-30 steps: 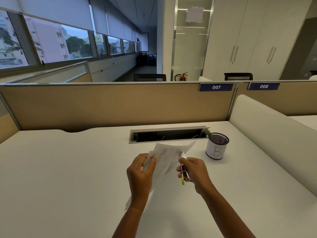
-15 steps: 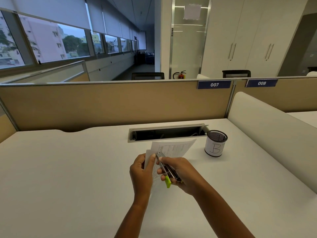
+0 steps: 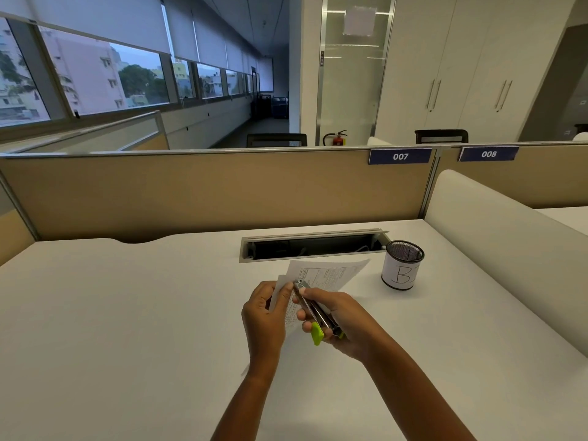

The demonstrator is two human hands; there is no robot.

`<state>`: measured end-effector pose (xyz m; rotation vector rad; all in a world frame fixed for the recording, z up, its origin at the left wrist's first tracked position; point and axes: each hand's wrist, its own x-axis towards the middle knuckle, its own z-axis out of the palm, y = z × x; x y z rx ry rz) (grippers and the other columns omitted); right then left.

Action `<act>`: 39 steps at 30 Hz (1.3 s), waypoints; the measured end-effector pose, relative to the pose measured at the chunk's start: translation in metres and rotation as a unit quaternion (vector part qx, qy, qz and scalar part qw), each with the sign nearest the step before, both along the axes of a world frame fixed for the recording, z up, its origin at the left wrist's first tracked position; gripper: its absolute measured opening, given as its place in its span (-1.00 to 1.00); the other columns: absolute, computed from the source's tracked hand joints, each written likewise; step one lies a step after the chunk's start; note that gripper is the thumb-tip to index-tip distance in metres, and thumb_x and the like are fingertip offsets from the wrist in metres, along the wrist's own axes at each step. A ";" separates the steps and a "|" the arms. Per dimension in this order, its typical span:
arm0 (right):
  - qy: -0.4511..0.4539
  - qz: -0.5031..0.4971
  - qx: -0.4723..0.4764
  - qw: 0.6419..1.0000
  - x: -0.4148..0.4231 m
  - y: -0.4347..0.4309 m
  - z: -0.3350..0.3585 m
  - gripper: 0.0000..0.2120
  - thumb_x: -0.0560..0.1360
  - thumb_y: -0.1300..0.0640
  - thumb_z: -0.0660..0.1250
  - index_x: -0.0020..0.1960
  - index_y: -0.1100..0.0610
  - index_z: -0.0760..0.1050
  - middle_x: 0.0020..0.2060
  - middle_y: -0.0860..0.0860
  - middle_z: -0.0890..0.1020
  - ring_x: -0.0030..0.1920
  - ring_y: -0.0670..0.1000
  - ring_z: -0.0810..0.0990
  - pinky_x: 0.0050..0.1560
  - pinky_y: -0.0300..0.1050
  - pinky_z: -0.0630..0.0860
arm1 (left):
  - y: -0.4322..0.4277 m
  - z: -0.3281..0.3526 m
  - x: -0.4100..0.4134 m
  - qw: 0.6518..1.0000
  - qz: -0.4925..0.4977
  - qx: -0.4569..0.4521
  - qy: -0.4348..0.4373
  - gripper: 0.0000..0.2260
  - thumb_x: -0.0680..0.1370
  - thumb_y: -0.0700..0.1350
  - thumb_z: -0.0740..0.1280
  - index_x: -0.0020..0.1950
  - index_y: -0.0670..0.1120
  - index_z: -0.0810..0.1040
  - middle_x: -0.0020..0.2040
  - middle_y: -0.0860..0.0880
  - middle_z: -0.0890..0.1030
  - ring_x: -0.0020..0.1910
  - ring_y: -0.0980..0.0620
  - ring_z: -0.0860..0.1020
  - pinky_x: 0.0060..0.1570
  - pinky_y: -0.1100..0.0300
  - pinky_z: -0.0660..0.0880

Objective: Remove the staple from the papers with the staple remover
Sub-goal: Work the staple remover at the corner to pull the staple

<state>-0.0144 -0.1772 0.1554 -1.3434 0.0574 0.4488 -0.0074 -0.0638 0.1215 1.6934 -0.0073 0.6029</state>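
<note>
Since a second ago the right hand (image 3: 345, 324) has carried the staple remover (image 3: 313, 308) from the papers' (image 3: 327, 275) right edge to their left corner, where its metal tip meets the sheet beside the left thumb. Right-hand fingers curl round the steel body, and the lime-green tail points toward 5 o'clock. The left hand (image 3: 264, 316) pinches the papers at that corner over the white desk (image 3: 127, 313), hiding their lower part. The staple is too small to make out. At 12 o'clock from the hands lies the open cable tray (image 3: 313, 246). At 2 o'clock stands a black mesh pen cup (image 3: 402, 265) labelled B, apart from the papers. Beyond, the tan partition (image 3: 191, 192) carries plates 007 (image 3: 400, 156) and 008 (image 3: 488, 154)
</note>
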 end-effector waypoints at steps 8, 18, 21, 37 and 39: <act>-0.034 -0.044 -0.059 0.997 -0.002 0.007 -0.003 -0.79 0.53 0.10 0.22 -0.17 0.18 0.54 -0.52 -0.02 0.63 -0.53 -0.08 0.57 -0.48 -0.32 0.44 | 0.000 -0.004 -0.001 0.999 0.027 0.024 -0.002 -0.86 0.42 -0.24 0.35 -0.07 -0.29 0.56 -0.07 -0.25 0.64 -0.22 -0.10 0.57 -0.23 0.26 0.50; -0.101 -0.117 -0.125 0.980 -0.006 0.010 -0.003 -0.79 0.54 0.18 0.19 -0.20 0.22 0.52 -0.42 0.10 0.58 -0.60 -0.11 0.51 -0.61 -0.35 0.35 | 0.000 -0.005 -0.004 0.999 0.029 0.020 0.009 -0.85 0.43 -0.20 0.34 -0.11 -0.28 0.56 -0.13 -0.23 0.65 -0.25 -0.15 0.59 -0.30 0.27 0.51; -0.090 -0.075 -0.105 0.987 -0.008 0.004 -0.001 -0.82 0.53 0.17 0.21 -0.18 0.20 0.53 -0.46 0.06 0.59 -0.57 -0.09 0.52 -0.61 -0.35 0.35 | 0.003 -0.004 -0.002 0.999 0.029 -0.016 0.036 -0.84 0.46 -0.14 0.31 -0.09 -0.22 0.58 -0.12 -0.19 0.66 -0.24 -0.16 0.61 -0.32 0.22 0.57; -0.054 -0.012 -0.067 0.996 -0.014 0.007 0.010 -0.76 0.55 0.06 0.18 -0.16 0.14 0.54 -0.50 -0.04 0.64 -0.51 -0.10 0.58 -0.48 -0.34 0.44 | -0.001 0.004 -0.013 0.999 0.019 -0.024 0.023 -0.81 0.47 -0.19 0.29 -0.02 -0.28 0.53 -0.03 -0.24 0.64 -0.16 -0.22 0.60 -0.11 -0.02 0.59; -0.066 -0.018 -0.078 0.995 -0.015 0.007 0.012 -0.76 0.55 0.06 0.18 -0.18 0.14 0.54 -0.52 -0.05 0.64 -0.53 -0.10 0.58 -0.48 -0.34 0.44 | 0.001 0.006 -0.014 1.000 0.024 -0.013 0.010 -0.84 0.46 -0.20 0.31 -0.05 -0.28 0.54 -0.08 -0.25 0.64 -0.19 -0.20 0.60 -0.15 0.06 0.57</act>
